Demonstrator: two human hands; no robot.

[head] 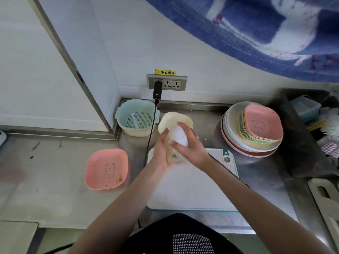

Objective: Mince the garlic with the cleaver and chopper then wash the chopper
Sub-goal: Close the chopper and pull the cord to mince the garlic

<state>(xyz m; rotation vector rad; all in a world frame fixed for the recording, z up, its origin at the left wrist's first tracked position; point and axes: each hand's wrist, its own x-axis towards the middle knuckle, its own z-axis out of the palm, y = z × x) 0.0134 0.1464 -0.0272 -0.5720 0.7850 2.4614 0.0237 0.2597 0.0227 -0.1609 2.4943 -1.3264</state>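
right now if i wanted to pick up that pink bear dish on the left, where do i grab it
Take the pink bear dish by its raised near-left rim, coming from above; it sits upright and apart from the cutting board, and both hands are busy with the chopper.

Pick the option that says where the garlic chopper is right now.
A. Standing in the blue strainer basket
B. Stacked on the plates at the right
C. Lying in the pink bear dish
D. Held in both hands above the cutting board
D: the left hand and right hand both grip the chopper over the far end of the cutting board.
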